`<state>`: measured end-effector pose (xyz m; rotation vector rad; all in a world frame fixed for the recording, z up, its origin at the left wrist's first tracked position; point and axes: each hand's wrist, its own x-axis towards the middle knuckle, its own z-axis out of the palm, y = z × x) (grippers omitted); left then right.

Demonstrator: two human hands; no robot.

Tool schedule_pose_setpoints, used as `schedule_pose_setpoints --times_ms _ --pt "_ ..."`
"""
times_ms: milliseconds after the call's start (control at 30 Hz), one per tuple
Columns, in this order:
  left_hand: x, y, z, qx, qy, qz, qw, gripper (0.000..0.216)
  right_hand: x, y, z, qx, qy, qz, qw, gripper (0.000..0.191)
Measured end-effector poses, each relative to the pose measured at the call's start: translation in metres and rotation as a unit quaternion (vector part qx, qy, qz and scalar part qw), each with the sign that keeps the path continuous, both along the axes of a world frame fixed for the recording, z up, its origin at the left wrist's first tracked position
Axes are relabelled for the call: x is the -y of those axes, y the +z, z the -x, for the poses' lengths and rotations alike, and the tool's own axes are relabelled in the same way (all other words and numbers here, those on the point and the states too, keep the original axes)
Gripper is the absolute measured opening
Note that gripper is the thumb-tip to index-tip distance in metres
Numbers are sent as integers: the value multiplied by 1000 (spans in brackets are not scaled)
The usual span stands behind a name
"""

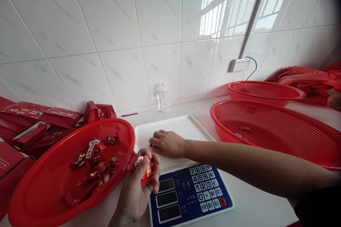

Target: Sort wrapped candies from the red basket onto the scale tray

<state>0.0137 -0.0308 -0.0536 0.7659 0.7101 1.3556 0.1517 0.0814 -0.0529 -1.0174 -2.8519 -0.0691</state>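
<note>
My left hand [135, 184] is closed around several red wrapped candies [147, 175], just in front of the white weighing scale [179, 189]. My right hand [169, 143] reaches across the scale's white pan [183, 129]. Its fingers curl down onto a small dark-red wrapped candy [152, 145], which they mostly hide. On the left, a red perforated basket [125, 131] holds several loose wrapped candies [99, 166] in red and dark wrappers.
A large red basket [266, 113] with a few small packets stands at right, another red basket [263, 88] behind it. Red boxes [39, 120] pile up at left. A clear bottle [164, 97] stands by the wall. Another person's hand [334, 99] touches red bags [306, 78].
</note>
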Motion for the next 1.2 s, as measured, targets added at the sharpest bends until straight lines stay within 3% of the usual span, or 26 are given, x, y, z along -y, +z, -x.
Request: schedule_pose_setpoints --times_ms 300,667,900,1200 --pt "-1 -1 1 8 -5 3 1000 34 6 13 -29 -12 -67 -32 997 20" --pt "1 -1 0 8 -26 -1 1000 32 12 43 -157 -58 -334 -51 939 26" --pt "0 -3 0 5 -30 -5 1000 32 24 31 -201 -25 -421 8 907 27" --pt "0 -2 0 -4 -24 -5 1000 34 29 20 -217 -26 -433 41 900 25"
